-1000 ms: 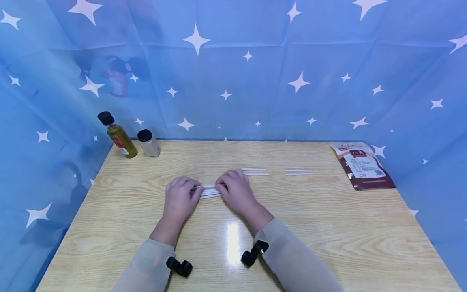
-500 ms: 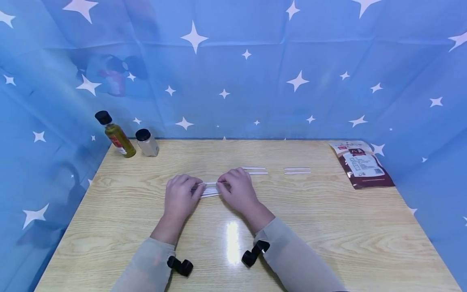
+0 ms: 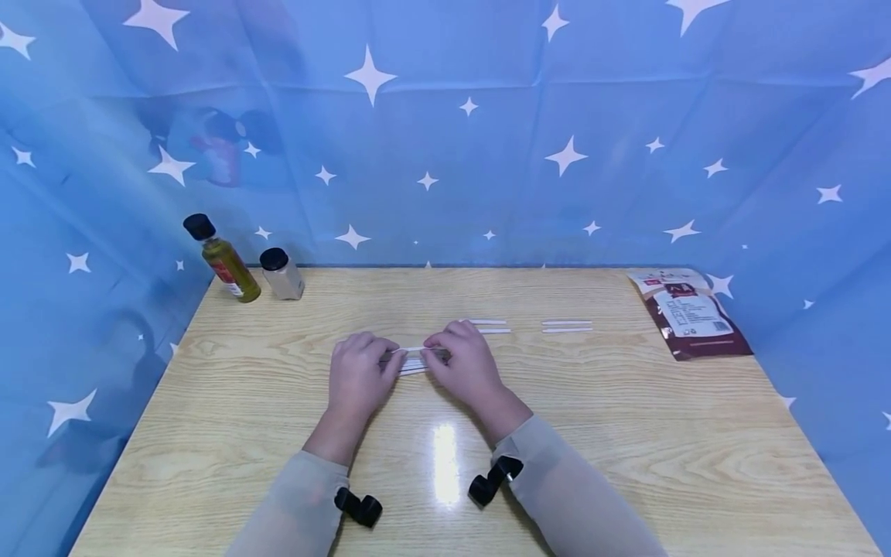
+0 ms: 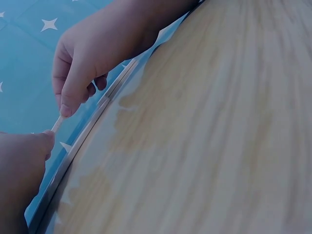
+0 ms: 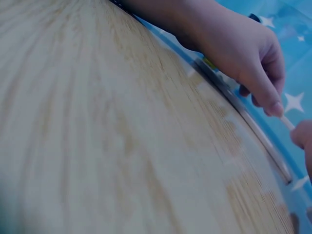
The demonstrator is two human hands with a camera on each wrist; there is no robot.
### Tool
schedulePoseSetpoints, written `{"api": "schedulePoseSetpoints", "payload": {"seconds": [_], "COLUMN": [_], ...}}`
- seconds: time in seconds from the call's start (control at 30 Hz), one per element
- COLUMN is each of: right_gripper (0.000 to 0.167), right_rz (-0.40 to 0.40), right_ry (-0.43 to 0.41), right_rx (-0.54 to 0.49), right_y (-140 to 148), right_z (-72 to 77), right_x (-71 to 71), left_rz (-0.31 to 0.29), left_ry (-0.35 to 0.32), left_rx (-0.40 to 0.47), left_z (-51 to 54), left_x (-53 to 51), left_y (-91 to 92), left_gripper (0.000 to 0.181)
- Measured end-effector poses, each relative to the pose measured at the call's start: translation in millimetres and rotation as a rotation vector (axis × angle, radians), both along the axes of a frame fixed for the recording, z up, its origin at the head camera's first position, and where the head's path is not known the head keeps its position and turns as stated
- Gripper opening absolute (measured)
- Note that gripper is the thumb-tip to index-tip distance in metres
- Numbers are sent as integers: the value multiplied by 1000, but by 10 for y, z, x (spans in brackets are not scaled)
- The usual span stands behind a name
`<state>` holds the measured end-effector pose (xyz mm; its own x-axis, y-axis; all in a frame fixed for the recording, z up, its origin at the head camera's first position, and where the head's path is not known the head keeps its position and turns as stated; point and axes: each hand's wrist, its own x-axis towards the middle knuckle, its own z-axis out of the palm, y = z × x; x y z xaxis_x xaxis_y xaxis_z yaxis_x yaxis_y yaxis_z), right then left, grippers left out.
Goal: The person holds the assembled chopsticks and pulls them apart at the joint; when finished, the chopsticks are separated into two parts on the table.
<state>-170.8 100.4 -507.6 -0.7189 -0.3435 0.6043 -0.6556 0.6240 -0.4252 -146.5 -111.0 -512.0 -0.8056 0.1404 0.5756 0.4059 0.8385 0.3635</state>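
Observation:
Between my two hands a thin white stick [image 3: 414, 348] is held just above the table, roughly level. My left hand [image 3: 358, 373] pinches its left end with thumb and fingertips, and my right hand [image 3: 468, 365] pinches its right end. The same stick [image 4: 57, 124] shows in the left wrist view, its short bare middle visible between the fingertips. Several more white sticks [image 3: 413, 367] lie side by side on the table below, their ends hidden by the hands.
Two white sticks [image 3: 494, 331] lie beyond the right hand, with another pair of sticks [image 3: 567, 329] to their right. An oil bottle [image 3: 232, 271] and a black-capped jar [image 3: 282, 277] stand at the back left. A maroon food pouch [image 3: 689, 317] lies at the back right.
A single stick has been lifted from the bunch and is now pinched between both hands. Both hands have shifted slightly to the right.

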Motion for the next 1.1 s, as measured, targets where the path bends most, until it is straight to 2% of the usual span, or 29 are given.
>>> {"api": "schedulePoseSetpoints", "payload": {"seconds": [0.17, 0.5, 0.8, 1.1], "right_gripper": [9, 10, 14, 14], "right_rz": [-15, -28, -41, -59], "right_ry": [18, 47, 24, 3], "right_rx": [-1, -11, -22, -15], "right_y": [60, 239, 440, 510], "right_z": [-11, -22, -16, -20], "right_x": [-3, 11, 41, 45], "left_rz": [-5, -59, -88, -82], "left_ry": [13, 53, 78, 52], "left_rx": [-2, 20, 7, -3], "left_z": [2, 20, 0, 13], "left_x": [-7, -24, -70, -78], "left_y": [76, 237, 409, 493], "left_gripper": [18, 17, 19, 17]}}
